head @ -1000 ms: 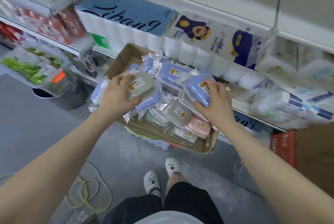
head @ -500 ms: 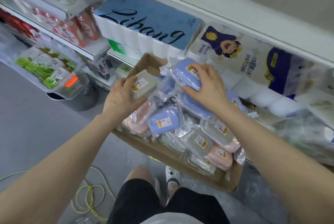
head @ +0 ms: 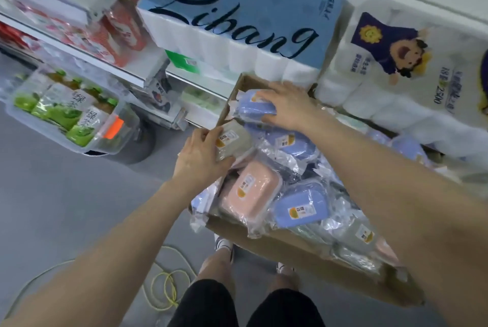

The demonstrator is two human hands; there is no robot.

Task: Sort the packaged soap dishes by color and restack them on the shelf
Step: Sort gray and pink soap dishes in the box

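A cardboard box [head: 285, 244] on the shelf holds several plastic-wrapped soap dishes in blue, pink and grey-green. My left hand [head: 199, 157] grips a grey-green soap dish [head: 233, 139] at the box's left edge. My right hand [head: 286, 106] holds a blue soap dish [head: 252, 108] at the box's far left corner, fingers over its top. A pink soap dish [head: 249, 192] and another blue soap dish [head: 301, 206] lie at the front of the box. My right forearm hides part of the pile.
Big toilet-paper packs stand behind the box: a blue Libang pack [head: 237, 25] and a cartoon-printed pack [head: 404, 62]. A clear bin of green tea packets [head: 68, 112] hangs at left. Yellow cable [head: 169, 289] lies on the grey floor by my feet.
My right hand carried the blue dish further left and back, to the box's far corner. My left hand keeps hold of the grey-green dish. The camera moved closer and left.
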